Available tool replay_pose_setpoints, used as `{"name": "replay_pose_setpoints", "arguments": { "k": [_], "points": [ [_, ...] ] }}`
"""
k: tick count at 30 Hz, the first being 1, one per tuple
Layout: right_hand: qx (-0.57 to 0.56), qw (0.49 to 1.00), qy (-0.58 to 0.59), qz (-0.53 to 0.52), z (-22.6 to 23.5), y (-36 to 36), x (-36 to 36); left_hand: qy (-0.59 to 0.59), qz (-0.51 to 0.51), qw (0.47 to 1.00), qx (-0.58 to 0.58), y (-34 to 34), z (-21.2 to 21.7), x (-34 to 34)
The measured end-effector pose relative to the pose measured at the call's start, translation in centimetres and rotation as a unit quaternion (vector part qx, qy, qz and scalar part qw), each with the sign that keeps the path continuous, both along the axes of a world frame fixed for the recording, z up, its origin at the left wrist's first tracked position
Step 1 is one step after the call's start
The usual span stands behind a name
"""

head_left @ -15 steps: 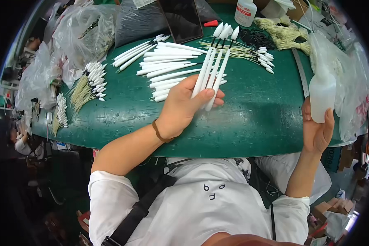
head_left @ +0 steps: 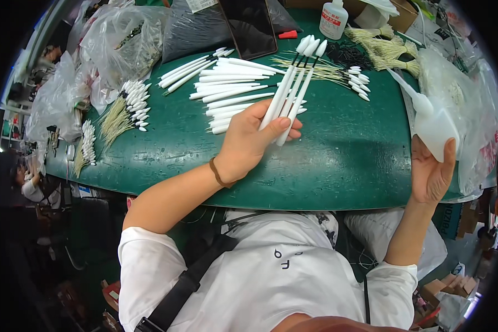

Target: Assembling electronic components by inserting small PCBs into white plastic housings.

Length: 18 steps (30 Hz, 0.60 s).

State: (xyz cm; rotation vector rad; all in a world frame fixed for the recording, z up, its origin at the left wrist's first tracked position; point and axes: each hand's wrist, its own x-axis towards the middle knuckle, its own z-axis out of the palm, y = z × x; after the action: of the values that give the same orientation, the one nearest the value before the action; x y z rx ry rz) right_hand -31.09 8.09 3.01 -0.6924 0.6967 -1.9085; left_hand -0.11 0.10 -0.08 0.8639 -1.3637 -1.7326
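Observation:
My left hand point(head_left: 249, 141) is closed round several slim white tapered tubes point(head_left: 286, 105), fanned slightly, each topped by a black neck and a white pointed tip. Over at the right, my right hand point(head_left: 432, 180) grips a translucent white squeeze bottle point(head_left: 438, 124) near its base. The bottle leans left, its long thin nozzle pointing to the upper left. Behind my left hand lies a pile of similar white tubes point(head_left: 232, 94) on the green table point(head_left: 337, 171). White pointed tips on pale wires point(head_left: 358, 83) rest beyond the held tubes.
Bundles of white-tipped wires point(head_left: 133, 105) lie at the left. At the back are a dark tablet-like panel point(head_left: 249, 27), a red cap point(head_left: 288, 35), a white bottle point(head_left: 333, 19) and pale wire bundles point(head_left: 387, 50). Clear plastic bags point(head_left: 124, 41) stand at the far left.
The squeeze bottle has tipped from nearly upright to leaning left, its nozzle swinging toward the table's middle. My left hand keeps its hold on the tubes, almost unmoved.

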Motion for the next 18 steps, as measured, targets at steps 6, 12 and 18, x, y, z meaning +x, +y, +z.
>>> {"name": "replay_pose_setpoints", "arguments": {
  "k": [6,12,18],
  "points": [
    [0.013,0.997,0.014,-0.073,1.5,0.3,0.5,-0.039,0.005,0.999,-0.029,0.0,0.4,0.5],
    [0.010,0.985,0.151,-0.079,2.1,0.1,0.0,-0.042,0.006,0.999,-0.035,0.3,0.3,0.4],
    [0.052,0.967,0.218,-0.118,3.3,-0.4,0.7,-0.051,-0.003,0.997,-0.051,0.5,0.1,0.3]
  ]
}}
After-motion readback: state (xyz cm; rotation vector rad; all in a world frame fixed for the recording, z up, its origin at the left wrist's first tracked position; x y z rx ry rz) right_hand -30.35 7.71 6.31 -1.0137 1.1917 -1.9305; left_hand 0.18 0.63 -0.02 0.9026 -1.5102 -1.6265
